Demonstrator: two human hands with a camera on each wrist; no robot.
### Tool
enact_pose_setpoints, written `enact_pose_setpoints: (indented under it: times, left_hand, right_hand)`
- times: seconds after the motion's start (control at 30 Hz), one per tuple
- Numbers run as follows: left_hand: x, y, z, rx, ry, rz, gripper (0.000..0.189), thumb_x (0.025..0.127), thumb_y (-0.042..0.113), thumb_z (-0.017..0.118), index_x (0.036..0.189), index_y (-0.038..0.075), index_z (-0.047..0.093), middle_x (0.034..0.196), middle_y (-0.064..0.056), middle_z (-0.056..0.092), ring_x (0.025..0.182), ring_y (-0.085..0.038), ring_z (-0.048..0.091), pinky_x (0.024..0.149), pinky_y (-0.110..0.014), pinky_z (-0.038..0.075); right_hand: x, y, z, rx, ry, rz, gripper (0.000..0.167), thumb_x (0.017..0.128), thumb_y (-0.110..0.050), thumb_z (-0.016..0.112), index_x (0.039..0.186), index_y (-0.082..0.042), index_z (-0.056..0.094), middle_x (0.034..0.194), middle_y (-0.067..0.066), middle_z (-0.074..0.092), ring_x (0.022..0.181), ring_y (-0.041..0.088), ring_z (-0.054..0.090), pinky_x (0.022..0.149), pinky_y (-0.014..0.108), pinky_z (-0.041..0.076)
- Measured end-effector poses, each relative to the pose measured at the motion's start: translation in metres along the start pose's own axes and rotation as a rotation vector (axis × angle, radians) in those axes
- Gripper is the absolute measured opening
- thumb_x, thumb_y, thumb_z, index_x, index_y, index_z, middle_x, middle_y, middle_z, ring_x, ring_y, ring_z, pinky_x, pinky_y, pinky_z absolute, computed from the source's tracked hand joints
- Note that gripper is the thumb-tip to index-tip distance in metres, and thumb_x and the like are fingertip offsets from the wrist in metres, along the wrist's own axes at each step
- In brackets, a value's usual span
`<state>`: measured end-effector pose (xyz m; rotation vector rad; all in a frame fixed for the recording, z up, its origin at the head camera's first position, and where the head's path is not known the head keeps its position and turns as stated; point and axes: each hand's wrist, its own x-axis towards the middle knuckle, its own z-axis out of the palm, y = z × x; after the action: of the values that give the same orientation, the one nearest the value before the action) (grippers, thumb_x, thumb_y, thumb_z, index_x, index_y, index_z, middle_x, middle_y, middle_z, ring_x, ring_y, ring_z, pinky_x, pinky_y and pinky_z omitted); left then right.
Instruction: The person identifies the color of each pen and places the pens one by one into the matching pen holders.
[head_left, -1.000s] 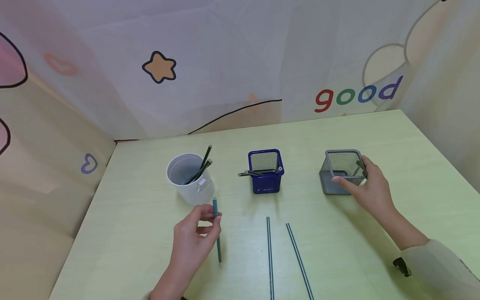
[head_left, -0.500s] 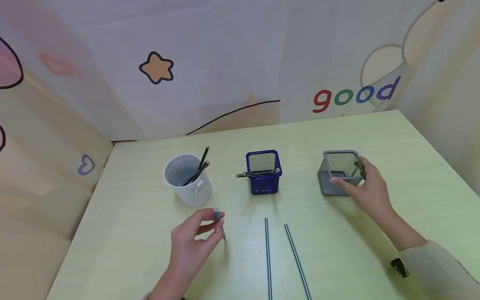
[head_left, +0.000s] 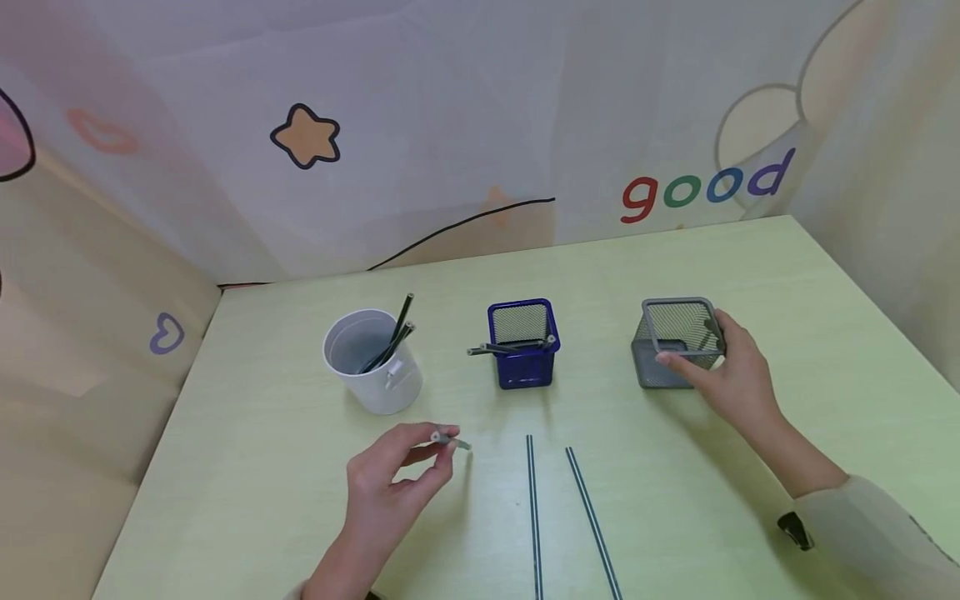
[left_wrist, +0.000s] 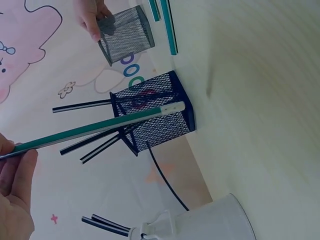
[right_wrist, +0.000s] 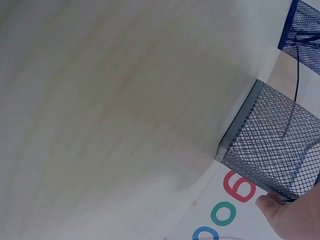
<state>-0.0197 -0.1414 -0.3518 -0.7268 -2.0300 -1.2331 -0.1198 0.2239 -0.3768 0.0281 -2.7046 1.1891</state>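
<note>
Left grip (head_left: 378, 492) pinches slim teal-striped pencil (left_wrist: 95, 128); square navy mesh holder (head_left: 525, 372) at its 1 o'clock; right grip (head_left: 742, 383) clasps boxy grey mesh holder (head_left: 662, 375)

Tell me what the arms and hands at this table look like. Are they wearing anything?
They are a person's hands. The left hand and right hand are bare: no gloves, and no rings that I can see. The right sleeve is pale greyish beige, with a small black piece by its cuff. Only a pale sliver of the left sleeve shows.
</note>
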Motion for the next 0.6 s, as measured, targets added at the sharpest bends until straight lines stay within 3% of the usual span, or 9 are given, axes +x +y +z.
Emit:
enact_pose_setpoints:
  times: [0.1, 0.23, 0.4, 0.6]
  left_hand:
    - [0.001, -0.003, 0.003, 0.010, 0.022, 0.096, 0.016, 0.091, 0.015, 0.059, 0.089, 0.000, 0.066, 0.082, -0.012, 0.070, 0.071, -0.015, 0.067, 0.068, -0.016, 0.055]
    - [0.001, -0.007, 0.006, 0.015, 0.060, 0.176, 0.015, 0.091, 0.013, 0.059, 0.088, -0.001, 0.066, 0.081, -0.012, 0.070, 0.068, -0.016, 0.065, 0.068, -0.014, 0.054]
    - [0.001, -0.010, 0.011, -0.014, 0.113, 0.225, 0.015, 0.089, 0.012, 0.063, 0.086, -0.002, 0.064, 0.081, -0.012, 0.070, 0.070, -0.015, 0.064, 0.065, -0.014, 0.054]
    - [0.005, -0.008, 0.016, -0.084, 0.124, 0.239, 0.014, 0.088, 0.010, 0.064, 0.087, -0.004, 0.062, 0.083, -0.012, 0.069, 0.072, -0.015, 0.064, 0.063, -0.015, 0.051]
  right_hand:
    - [0.000, -0.001, -0.001, 0.004, -0.006, 0.010, 0.085, 0.081, -0.033, 0.075, 0.142, 0.007, 0.030, 0.127, 0.032, 0.046, 0.119, 0.048, 0.043, 0.093, 0.064, 0.038]
    - [0.000, -0.001, -0.001, 0.011, -0.015, 0.023, 0.088, 0.081, -0.034, 0.075, 0.144, 0.007, 0.028, 0.130, 0.033, 0.045, 0.121, 0.049, 0.043, 0.095, 0.064, 0.037]
    - [0.000, -0.001, -0.002, 0.010, -0.016, 0.025, 0.089, 0.081, -0.034, 0.075, 0.144, 0.007, 0.027, 0.131, 0.033, 0.044, 0.121, 0.050, 0.042, 0.095, 0.064, 0.037]
    - [0.000, 0.000, -0.002, 0.009, -0.020, 0.032, 0.090, 0.081, -0.035, 0.075, 0.145, 0.006, 0.027, 0.132, 0.033, 0.043, 0.123, 0.049, 0.041, 0.096, 0.064, 0.037]
